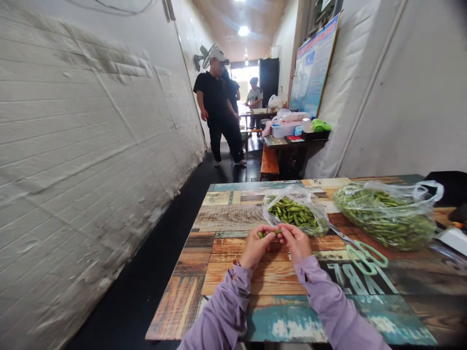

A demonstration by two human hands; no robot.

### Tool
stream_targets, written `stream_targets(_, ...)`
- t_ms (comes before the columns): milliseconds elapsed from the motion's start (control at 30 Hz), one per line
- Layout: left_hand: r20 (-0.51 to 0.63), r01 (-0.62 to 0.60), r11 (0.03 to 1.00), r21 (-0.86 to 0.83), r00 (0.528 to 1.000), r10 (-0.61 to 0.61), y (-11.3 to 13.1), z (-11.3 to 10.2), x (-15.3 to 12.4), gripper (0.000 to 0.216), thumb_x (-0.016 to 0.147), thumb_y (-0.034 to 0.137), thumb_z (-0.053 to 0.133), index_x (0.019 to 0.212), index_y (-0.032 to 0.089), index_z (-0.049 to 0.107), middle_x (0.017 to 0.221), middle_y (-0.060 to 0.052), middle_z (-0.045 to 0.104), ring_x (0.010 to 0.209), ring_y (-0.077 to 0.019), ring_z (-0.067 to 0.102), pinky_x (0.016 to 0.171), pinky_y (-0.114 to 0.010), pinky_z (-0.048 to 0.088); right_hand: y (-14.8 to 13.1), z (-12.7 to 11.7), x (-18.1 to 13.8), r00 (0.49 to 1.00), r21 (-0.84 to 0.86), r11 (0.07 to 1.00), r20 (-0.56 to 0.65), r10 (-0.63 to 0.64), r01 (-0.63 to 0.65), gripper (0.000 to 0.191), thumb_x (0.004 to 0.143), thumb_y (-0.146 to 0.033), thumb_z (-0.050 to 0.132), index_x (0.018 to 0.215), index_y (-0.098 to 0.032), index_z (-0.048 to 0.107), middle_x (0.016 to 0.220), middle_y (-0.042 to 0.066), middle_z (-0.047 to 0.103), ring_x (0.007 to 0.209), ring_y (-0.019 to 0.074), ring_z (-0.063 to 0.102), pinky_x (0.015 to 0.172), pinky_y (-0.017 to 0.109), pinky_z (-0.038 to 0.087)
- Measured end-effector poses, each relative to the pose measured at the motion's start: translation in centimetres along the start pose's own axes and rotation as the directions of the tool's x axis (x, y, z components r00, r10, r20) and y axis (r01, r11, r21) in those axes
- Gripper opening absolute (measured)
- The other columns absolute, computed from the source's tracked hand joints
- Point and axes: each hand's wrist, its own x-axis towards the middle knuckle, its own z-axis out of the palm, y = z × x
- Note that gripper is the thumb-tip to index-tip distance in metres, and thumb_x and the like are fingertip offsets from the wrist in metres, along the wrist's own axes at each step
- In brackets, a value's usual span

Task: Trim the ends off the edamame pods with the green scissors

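Both my hands meet over the table in front of a small clear plastic bag (268, 200) of green soybean pods (292, 212). Between my fingertips is a soybean pod (277, 232). My left hand (256, 244) is closed, thumb and fingers pinching, with a green pod end showing at its fingers. My right hand (297, 243) pinches at the other side with thumb and forefinger. To the right lie scissors (359, 253) with pale green handles, their blades pointing at the small bag. Beyond them sits a larger clear bag (390, 214) filled with more pods.
The patchwork-patterned table (226, 262) fills the foreground. A white wall (80, 160) runs along the left, with a dark floor (146, 272) between. Further back stand several people, one in black clothes (215, 99), and a side table (277, 141) with boxes and a wooden bench (269, 162).
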Motion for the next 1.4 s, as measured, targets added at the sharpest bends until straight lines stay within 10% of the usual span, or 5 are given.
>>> stream_targets(267,-0.115,0.027,0.998,-0.050,0.993,-0.032,0.5,-1.9,-0.4,0.034,0.063,0.043,0.072,0.071,0.015,0.055,0.054,0.005,0.049,0.042,-0.0042,0.039,0.039,-0.016,0.029,-2.1,-3.1,-0.4,0.990,-0.280,0.950,0.025,-0.138,0.140,0.030,0.078,-0.045,0.059,0.095,-0.022,0.069,0.096,0.006,0.071,0.082,0.0196,0.066,0.079,0.035,0.052)
stream_targets(433,-0.067,0.110,0.982,-0.156,0.990,-0.121,1.2,-1.9,-0.9,0.038,0.066,0.048,0.067,0.076,0.018,0.047,0.065,0.002,0.060,0.040,-0.0034,0.042,0.038,-0.015,0.024,-1.5,-13.2,0.2,0.919,-0.799,0.560,-0.021,-0.393,0.221,0.039,0.084,-0.044,0.045,0.109,-0.021,0.063,0.105,0.009,0.068,0.091,0.0226,0.064,0.082,0.037,0.050)
stream_targets(667,-0.071,0.067,0.975,-0.214,0.994,-0.083,1.2,-2.5,-0.9,0.038,0.061,0.043,0.073,0.078,0.016,0.052,0.059,0.004,0.057,0.040,-0.0033,0.042,0.038,-0.015,0.022,1.1,-20.9,-0.1,0.947,-0.985,-0.002,0.168,-0.273,0.174,0.040,0.084,-0.037,0.038,0.108,-0.020,0.065,0.115,0.010,0.063,0.107,0.0268,0.057,0.090,0.042,0.045)
stream_targets(1133,-0.069,0.033,0.973,-0.227,0.996,-0.050,0.7,-3.1,-0.5,0.039,0.058,0.039,0.074,0.084,0.014,0.058,0.060,0.005,0.056,0.040,-0.0035,0.043,0.035,-0.015,0.020,0.8,-25.2,-2.9,0.960,-0.983,-0.013,0.183,-0.212,0.184,0.043,0.080,-0.041,0.042,0.111,-0.019,0.063,0.111,0.014,0.063,0.100,0.0275,0.061,0.083,0.041,0.050)
stream_targets(1400,-0.075,0.044,0.959,-0.281,0.995,-0.068,1.3,-2.9,-0.8,0.042,0.060,0.046,0.072,0.080,0.016,0.052,0.069,0.000,0.063,0.040,-0.0039,0.044,0.034,-0.014,0.023,-1.2,-23.8,-4.2,0.990,-0.950,0.298,0.064,-0.123,0.098,0.044,0.066,-0.040,0.055,0.105,-0.024,0.066,0.104,0.011,0.069,0.092,0.0284,0.067,0.079,0.040,0.055)
